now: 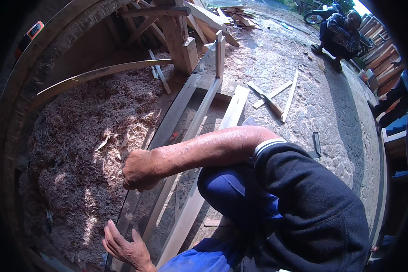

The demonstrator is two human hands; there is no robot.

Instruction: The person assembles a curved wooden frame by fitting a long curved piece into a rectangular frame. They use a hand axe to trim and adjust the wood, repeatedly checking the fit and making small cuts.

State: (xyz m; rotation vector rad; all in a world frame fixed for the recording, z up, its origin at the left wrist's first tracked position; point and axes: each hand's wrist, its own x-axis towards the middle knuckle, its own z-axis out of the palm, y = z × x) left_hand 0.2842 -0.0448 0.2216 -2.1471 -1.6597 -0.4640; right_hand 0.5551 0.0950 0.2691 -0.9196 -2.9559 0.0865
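A long wooden frame (176, 108) of parallel rails lies on the ground in front of me, running from lower left toward the far middle. My right hand (141, 170) is closed in a fist over its left rail; whatever it may hold is hidden. Nearer to me, my left hand (128, 248) has its fingers stretched out and lies along the same rail, apparently holding nothing. The middle rail (203, 112) and the pale right rail (235, 109) pass beside my bent knee (224, 188). A short upright wooden piece (220, 56) stands at the far end.
Wood shavings (77, 181) heap along the left, below a curved wooden piece (99, 71). Loose wooden strips (276, 97) lie right of the frame. A person (342, 34) crouches at the far right, near a motorcycle (315, 17).
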